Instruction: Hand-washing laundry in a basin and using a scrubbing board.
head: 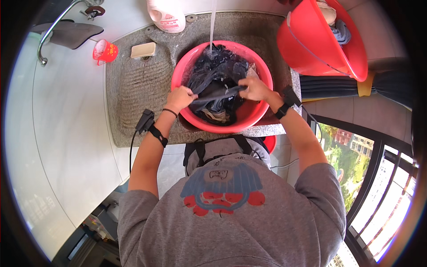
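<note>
A red plastic basin (pixel 261 111) sits in the stone laundry sink (pixel 133 110), filled with wet clothes. My left hand (pixel 180 98) grips one end of a dark wet garment (pixel 217 94) near the basin's left side. The other end is pinched in my right hand (pixel 255 88), so the edge stretches between both hands above the basin. More dark clothing (pixel 213 63) lies beneath it, with some beige cloth (pixel 218 116) showing at the front. A stream of water (pixel 212 25) falls into the back of the basin.
A bar of soap (pixel 143 50) lies on the sink's washboard side, near a red cup (pixel 105 51). A white detergent bottle (pixel 166 16) stands at the back. A red bucket (pixel 310 40) holding clothes is at right. A metal faucet (pixel 53 30) curves at upper left.
</note>
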`<state>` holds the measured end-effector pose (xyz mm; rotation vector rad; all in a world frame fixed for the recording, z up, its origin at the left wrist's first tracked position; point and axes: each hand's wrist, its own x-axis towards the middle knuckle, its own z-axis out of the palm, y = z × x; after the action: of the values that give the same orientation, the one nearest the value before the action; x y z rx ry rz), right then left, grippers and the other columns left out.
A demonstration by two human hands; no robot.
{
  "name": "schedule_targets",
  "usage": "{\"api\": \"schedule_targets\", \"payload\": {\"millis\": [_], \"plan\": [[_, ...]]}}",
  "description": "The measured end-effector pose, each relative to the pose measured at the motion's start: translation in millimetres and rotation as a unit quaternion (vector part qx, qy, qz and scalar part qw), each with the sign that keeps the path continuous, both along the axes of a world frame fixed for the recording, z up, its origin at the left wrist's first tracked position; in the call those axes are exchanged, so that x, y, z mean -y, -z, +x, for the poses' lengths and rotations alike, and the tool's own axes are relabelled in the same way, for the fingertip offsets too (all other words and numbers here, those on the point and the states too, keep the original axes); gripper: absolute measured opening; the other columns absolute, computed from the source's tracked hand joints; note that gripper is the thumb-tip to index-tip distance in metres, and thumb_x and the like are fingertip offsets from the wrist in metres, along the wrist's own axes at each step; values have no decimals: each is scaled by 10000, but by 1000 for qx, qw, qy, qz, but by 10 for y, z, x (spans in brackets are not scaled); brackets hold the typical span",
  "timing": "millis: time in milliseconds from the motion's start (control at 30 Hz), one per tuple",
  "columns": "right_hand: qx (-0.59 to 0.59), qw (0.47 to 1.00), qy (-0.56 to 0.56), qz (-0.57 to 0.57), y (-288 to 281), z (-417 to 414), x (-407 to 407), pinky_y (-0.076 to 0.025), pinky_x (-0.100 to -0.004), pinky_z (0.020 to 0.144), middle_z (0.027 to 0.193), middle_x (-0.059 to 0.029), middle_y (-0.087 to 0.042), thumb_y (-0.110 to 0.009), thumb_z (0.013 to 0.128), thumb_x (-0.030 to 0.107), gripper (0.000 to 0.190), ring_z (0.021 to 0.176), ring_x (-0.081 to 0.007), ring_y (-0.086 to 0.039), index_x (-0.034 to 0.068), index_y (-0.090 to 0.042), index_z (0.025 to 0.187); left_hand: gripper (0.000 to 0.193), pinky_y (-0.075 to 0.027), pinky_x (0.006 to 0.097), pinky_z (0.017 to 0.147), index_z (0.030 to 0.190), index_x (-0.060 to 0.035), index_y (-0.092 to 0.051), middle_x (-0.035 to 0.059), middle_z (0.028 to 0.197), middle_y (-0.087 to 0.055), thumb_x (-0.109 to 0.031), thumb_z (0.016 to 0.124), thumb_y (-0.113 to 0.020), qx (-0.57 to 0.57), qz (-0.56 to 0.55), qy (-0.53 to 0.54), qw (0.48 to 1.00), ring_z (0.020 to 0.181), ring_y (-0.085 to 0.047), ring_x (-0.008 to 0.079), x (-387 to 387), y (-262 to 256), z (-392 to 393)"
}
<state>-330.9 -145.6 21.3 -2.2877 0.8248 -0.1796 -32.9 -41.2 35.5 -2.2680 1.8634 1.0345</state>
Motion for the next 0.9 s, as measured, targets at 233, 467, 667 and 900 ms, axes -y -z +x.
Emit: {"api": "schedule_targets", "payload": {"millis": [233, 467, 667, 900], "plan": [[-261, 951, 166, 28, 165, 197, -367, -475, -435, 763, 846, -255, -617, -550, 841, 355, 338, 831, -381, -613, 38, -611, 941, 542, -405, 456, 850, 1251, -196, -496, 109, 892, -665, -211, 722, -614, 172, -21, -46, 984, 871, -635, 269, -279, 101, -228], [-242, 900, 260, -252, -221, 121, -1, -505, -451, 719, 981, -219, -527, -542, 776, 81, 397, 850, -404, -568, 134, -490, 1167, 725, -408, 444, 883, 1321, -92, -386, 187, 1047, -495, 1, 637, -606, 177, -211, -93, 957, 1052, -495, 336, -123, -671, -136], [-43, 920, 246, -302, -1592, 77, 446, -502, -441, 731, 952, -227, -501, -500, 724, -13, 475, 845, -391, -578, 127, -499, 1178, 619, -498, 332, 726, 1271, -52, -458, 181, 1067, -521, 90, 670, -498, -89, -406, -128, 900, 851, -610, 279, 276, -1447, 190], [121, 885, 279, -351, -3249, 199, 93, -460, -352, 693, 861, -225, -575, -534, 677, 4, 417, 806, -351, -584, 8, -579, 1091, 456, -526, 238, 543, 1189, -20, -548, 61, 851, -569, 78, 748, -483, -306, -526, -164, 776, 572, -526, 73, 450, -2798, 92]]}}
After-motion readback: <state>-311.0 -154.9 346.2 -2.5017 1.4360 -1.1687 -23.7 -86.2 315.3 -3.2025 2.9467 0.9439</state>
